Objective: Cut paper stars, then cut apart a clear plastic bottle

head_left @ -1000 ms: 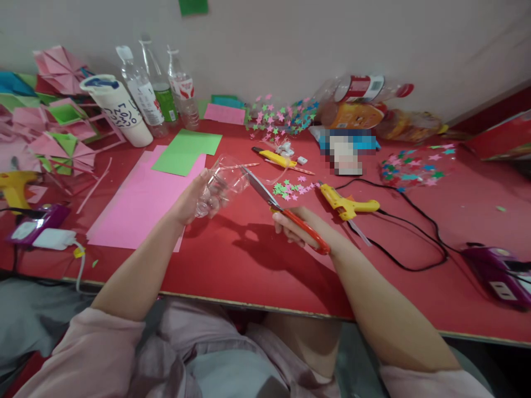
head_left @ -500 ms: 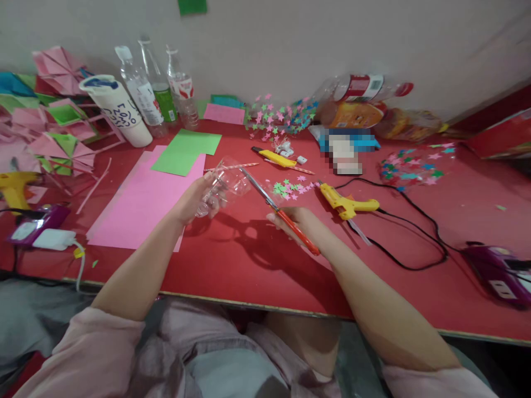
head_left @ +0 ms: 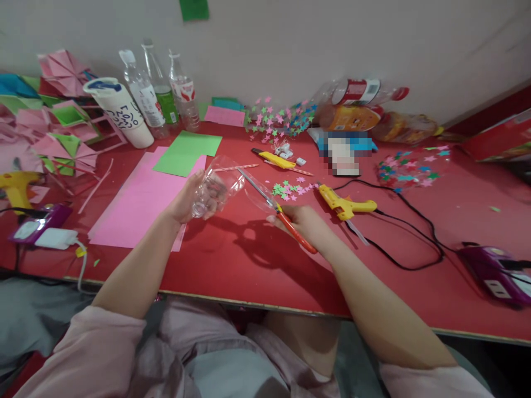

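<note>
My left hand [head_left: 185,198] is wrapped round a clear plastic bottle piece [head_left: 218,185], held on its side above the red table [head_left: 249,265]. My right hand [head_left: 305,222] grips red-handled scissors [head_left: 277,210]. Their blades point up and left, with the tips at the open rim of the plastic piece. Both hands hover over the table's middle, just right of a large pink paper sheet [head_left: 136,204].
A yellow glue gun [head_left: 346,204] with a black cord lies right of my right hand. Paper stars [head_left: 290,189], a yellow cutter [head_left: 274,157], green paper [head_left: 186,152], bottles [head_left: 160,94], a white cup [head_left: 120,110] and folded paper shapes [head_left: 53,127] lie behind. Purple power strips sit at both sides.
My right hand and the scissors have shifted slightly left and away, the blades staying at the plastic rim. My left hand has turned the plastic piece a little.
</note>
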Motion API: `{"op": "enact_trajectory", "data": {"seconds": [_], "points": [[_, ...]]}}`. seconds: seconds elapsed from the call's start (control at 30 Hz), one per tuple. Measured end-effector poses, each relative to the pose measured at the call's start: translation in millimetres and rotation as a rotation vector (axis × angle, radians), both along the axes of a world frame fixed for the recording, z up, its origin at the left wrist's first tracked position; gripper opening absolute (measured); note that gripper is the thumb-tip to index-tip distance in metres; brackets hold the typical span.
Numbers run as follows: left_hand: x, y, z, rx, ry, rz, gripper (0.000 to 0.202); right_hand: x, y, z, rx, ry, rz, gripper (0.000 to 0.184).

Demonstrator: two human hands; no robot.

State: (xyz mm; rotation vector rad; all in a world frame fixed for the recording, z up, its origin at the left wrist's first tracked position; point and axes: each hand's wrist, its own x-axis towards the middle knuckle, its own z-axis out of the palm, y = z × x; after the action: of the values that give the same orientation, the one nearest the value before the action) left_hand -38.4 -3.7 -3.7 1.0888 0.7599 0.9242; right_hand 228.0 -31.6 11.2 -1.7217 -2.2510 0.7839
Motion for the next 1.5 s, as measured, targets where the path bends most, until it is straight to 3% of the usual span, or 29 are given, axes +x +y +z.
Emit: {"op": "enact_trajectory", "data": {"seconds": [0.2,0.73,0.87,1.03,1.17,1.5], "points": [[4,-3,-4.3,0.034,0.067,-0.060,0.070,-3,-5,0.6,0.132,-0.109,0.021,0.053],[-1,0,-4.6,0.015,0.014,-0.169,0.078,0,-1,-1.7,0.104,-0.068,0.010,0.056],[-4,4,-8.7,0.026,-0.017,-0.176,0.077,-3,-3,-1.0,0.024,0.027,-0.011,0.057],[-5,3,-7.2,0.153,-0.046,-0.012,0.058,-2,-2,0.9,-0.072,0.079,-0.077,0.058],[1,-2,1.8,0.201,0.076,0.103,0.053,1,3,-0.2,-0.108,0.060,-0.095,0.058],[9,-4,-3.7,0.389,0.189,0.295,0.051,-2,-3,1.5,0.064,-0.087,-0.060,0.054]]}}
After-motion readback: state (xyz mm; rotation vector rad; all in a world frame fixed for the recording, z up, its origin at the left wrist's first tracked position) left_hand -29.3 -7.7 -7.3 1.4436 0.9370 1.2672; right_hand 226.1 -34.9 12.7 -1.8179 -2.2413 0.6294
